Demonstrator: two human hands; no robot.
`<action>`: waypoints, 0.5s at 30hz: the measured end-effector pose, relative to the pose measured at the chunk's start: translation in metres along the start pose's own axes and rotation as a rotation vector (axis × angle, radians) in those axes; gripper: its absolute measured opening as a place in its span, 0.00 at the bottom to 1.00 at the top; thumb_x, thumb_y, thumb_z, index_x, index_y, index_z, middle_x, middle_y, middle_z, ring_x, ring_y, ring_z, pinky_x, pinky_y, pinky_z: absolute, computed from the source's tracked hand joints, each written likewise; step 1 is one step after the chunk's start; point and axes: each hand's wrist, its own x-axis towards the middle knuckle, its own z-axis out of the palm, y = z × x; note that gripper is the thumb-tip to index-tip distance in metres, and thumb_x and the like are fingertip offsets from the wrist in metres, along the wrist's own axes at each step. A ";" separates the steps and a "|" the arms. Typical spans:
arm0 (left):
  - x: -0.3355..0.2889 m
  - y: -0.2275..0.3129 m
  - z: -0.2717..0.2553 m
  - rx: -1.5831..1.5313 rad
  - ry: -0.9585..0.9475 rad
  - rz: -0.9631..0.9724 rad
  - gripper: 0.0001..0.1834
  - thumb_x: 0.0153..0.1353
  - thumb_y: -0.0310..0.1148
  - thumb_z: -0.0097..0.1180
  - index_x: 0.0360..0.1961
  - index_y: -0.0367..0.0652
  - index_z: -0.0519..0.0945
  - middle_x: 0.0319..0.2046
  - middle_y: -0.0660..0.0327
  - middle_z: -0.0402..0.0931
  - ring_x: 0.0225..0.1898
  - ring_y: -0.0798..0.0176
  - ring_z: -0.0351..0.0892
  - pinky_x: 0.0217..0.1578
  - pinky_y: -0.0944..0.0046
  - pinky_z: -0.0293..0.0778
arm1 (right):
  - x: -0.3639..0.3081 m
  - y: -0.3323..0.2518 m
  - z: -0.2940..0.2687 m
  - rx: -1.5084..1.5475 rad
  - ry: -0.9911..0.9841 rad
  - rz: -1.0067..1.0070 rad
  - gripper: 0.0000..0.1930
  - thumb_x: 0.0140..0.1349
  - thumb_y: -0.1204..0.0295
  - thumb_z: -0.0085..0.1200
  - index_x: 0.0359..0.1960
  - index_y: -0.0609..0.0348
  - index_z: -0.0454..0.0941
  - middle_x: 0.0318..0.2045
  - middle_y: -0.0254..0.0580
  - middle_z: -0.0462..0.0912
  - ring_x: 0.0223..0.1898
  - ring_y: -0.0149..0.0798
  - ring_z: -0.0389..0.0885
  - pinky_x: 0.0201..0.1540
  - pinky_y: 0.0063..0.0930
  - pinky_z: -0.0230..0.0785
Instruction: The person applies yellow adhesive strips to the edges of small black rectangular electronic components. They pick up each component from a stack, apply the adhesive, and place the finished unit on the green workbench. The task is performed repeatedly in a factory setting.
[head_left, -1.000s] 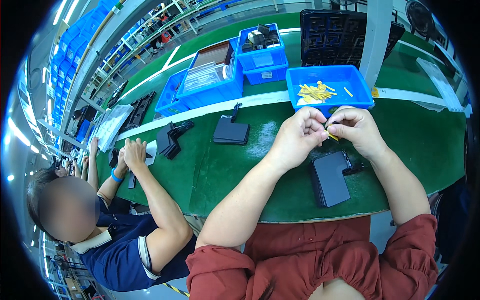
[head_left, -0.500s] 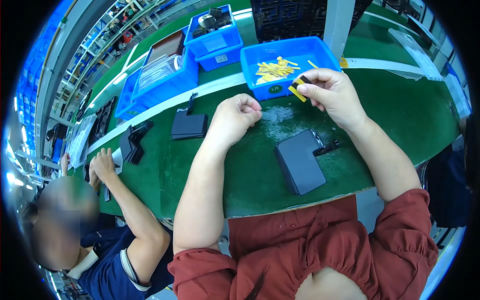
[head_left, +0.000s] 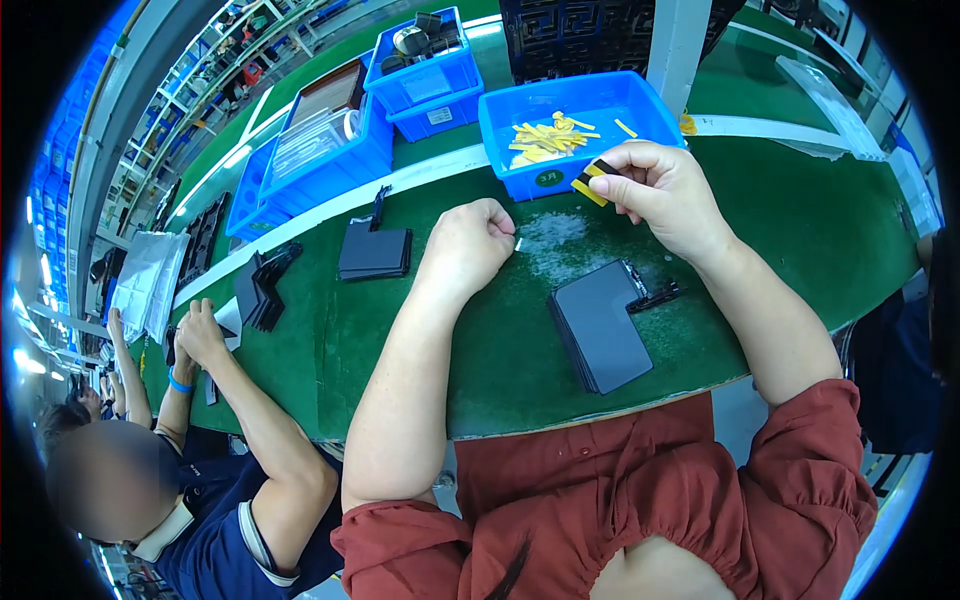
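Observation:
Over the near edge of the blue bin (head_left: 520, 183), my right hand (head_left: 672, 192) pinches a small yellow-and-black strip (head_left: 590, 188) between thumb and fingers. My left hand (head_left: 466, 244) is closed lower down to the left, its fingers curled in a pinch. A tiny white piece (head_left: 518, 244) shows at its fingertips; its kind is too small to make out. Yellow strips (head_left: 550, 138) lie loosely heaped inside the bin. In front of me on the green table rests a stack of dark grey L-shaped flat parts (head_left: 600, 325), with a black connector-like tail at its right side.
White scraps (head_left: 552, 232) are scattered between my hands. More dark stacks (head_left: 375, 253) stand to the left, near a co-worker's hands (head_left: 203, 335). Blue bins (head_left: 330, 150) line the back left. A grey post (head_left: 680, 55) rises behind the strip bin.
My left hand has shifted slightly left, and the white piece now shows at its fingertips. The strip in my right hand has moved slightly left. The co-worker has leaned lower.

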 end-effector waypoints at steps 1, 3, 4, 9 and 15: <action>0.000 0.000 0.001 0.044 0.008 0.016 0.07 0.47 0.24 0.57 0.30 0.37 0.79 0.23 0.57 0.77 0.27 0.64 0.77 0.32 0.66 0.73 | 0.000 0.000 0.000 -0.004 -0.001 -0.008 0.11 0.55 0.71 0.60 0.37 0.65 0.80 0.24 0.32 0.79 0.23 0.21 0.72 0.25 0.16 0.65; 0.000 0.001 0.001 0.135 0.026 0.045 0.07 0.46 0.25 0.58 0.30 0.37 0.79 0.24 0.56 0.77 0.28 0.60 0.78 0.33 0.63 0.73 | 0.001 0.000 0.001 -0.008 -0.003 -0.028 0.10 0.55 0.72 0.60 0.37 0.65 0.80 0.24 0.32 0.79 0.24 0.21 0.72 0.26 0.16 0.66; -0.001 0.001 0.003 0.155 0.043 0.074 0.08 0.46 0.25 0.58 0.30 0.37 0.78 0.25 0.55 0.77 0.29 0.59 0.78 0.33 0.62 0.73 | 0.000 0.001 0.001 -0.016 -0.001 -0.024 0.10 0.55 0.72 0.60 0.37 0.65 0.80 0.25 0.32 0.79 0.24 0.21 0.72 0.26 0.16 0.66; -0.012 0.007 0.002 0.215 0.236 0.177 0.15 0.45 0.31 0.63 0.36 0.39 0.77 0.32 0.52 0.76 0.33 0.54 0.78 0.36 0.58 0.74 | -0.001 -0.005 0.003 0.028 0.015 -0.037 0.09 0.55 0.74 0.59 0.36 0.66 0.80 0.27 0.32 0.78 0.25 0.21 0.72 0.27 0.16 0.65; -0.056 0.064 -0.006 0.147 0.040 0.632 0.47 0.34 0.56 0.69 0.51 0.33 0.71 0.38 0.49 0.74 0.41 0.50 0.75 0.44 0.56 0.71 | 0.000 -0.004 -0.004 0.043 0.094 -0.161 0.08 0.55 0.78 0.58 0.36 0.68 0.79 0.32 0.33 0.74 0.30 0.22 0.73 0.31 0.14 0.66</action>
